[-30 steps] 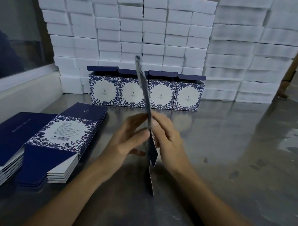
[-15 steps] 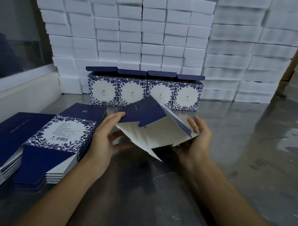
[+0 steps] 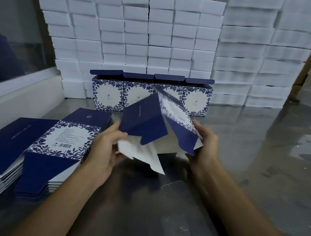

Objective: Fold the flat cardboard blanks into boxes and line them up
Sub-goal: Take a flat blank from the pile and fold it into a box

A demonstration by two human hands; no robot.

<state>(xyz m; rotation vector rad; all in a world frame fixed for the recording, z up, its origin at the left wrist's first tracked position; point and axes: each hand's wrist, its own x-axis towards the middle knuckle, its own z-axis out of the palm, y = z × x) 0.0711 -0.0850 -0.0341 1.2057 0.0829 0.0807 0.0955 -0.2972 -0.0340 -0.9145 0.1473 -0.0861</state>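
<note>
Our left hand (image 3: 104, 151) and right hand (image 3: 204, 147), fingers curled on its sides, have just popped the flat blank (image 3: 155, 131) into a sleeve, four finished boxes (image 3: 151, 96) waiting at twelve o'clock.

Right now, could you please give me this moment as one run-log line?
step: opening blank | left hand: grips blank | right hand: grips blank | finished boxes: four in row

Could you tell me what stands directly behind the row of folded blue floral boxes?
Behind the row of four blue floral cardboard boxes rises a wall of stacked white foam blocks. Its lowest blocks are hidden by the boxes.
</note>
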